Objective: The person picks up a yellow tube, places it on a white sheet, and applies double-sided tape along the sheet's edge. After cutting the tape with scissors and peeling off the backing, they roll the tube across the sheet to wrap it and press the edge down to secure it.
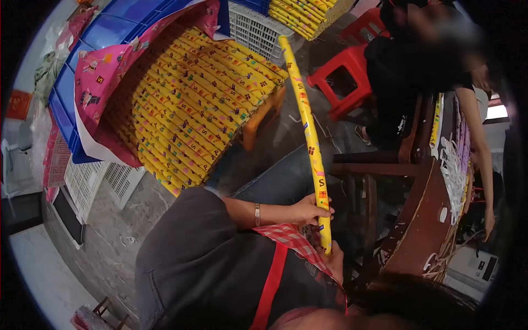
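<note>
One long yellow printed roll (309,137) stands nearly upright in front of me, its top leaning slightly left. My left hand (311,210) is closed around its lower part, thumb across the front. Just below, my right hand (333,259) is closed at the roll's bottom end, its fingers partly hidden behind the roll and the checked apron. To the left of the roll lies a large stack of similar yellow rolls (192,104), with pink printed sheet (102,82) along its left side.
Blue crates (66,107) and a white crate (250,33) stand around the stack. A red stool (346,80) is beyond the roll. At right, a person in dark clothes (429,55) reaches over a brown table (410,236) holding white strips (452,176).
</note>
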The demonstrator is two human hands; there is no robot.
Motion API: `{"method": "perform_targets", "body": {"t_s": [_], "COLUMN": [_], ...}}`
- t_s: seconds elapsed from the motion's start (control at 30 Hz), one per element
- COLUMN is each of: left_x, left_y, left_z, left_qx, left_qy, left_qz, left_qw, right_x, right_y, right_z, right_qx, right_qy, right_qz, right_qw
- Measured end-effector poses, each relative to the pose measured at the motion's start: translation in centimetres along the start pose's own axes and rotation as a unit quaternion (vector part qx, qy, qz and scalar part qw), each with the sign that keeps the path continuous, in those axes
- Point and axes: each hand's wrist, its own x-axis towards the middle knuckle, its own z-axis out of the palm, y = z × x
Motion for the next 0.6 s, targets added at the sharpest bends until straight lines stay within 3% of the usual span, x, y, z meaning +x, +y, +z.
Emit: {"method": "perform_targets", "body": {"t_s": [0.2, 0.6], "left_x": [-0.7, -0.8], "left_y": [-0.3, -0.6], "left_z": [-0.5, -1.0], "left_qx": [-0.042, 0.012], "left_qy": [0.008, 0.000], "left_qz": [0.007, 0.107], "left_qw": [0.999, 0.994], "right_x": [-0.9, -0.7], "right_y": [-1.4, -0.2], "right_z": [0.1, 1.6], "right_qx": [0.042, -0.109], "right_qy": [0.002, 0.063], "right_qz": [-0.076, -0.112], "right_qw": [0.996, 0.986]}}
